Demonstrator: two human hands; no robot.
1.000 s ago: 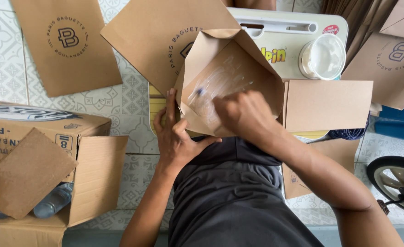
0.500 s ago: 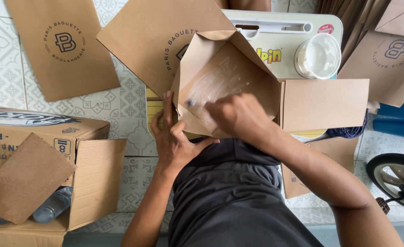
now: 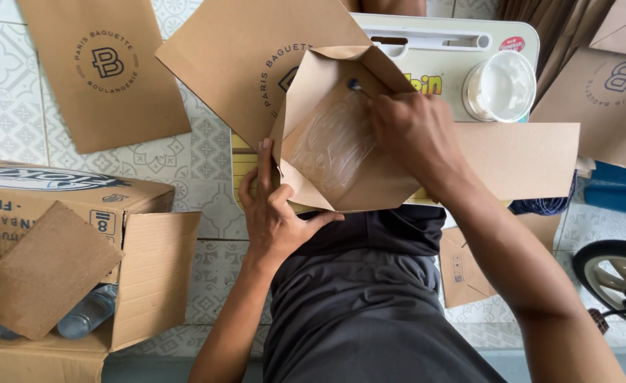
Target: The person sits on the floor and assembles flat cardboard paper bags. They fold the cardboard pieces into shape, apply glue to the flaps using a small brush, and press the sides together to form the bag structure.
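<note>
**Two bare hands, both forearms reaching forward**

The left hand (image 3: 274,206) lies flat with its fingers stretched forward and the thumb spread to the right. The right hand (image 3: 416,135) is curled, knuckles up, fingers pinched together. The right forearm runs diagonally from the lower right; the left forearm comes up from below.

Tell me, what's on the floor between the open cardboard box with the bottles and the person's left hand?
In the head view, only patterned floor tiles lie between the cardboard box and the left hand, which steadies the brown paper piece.
</note>
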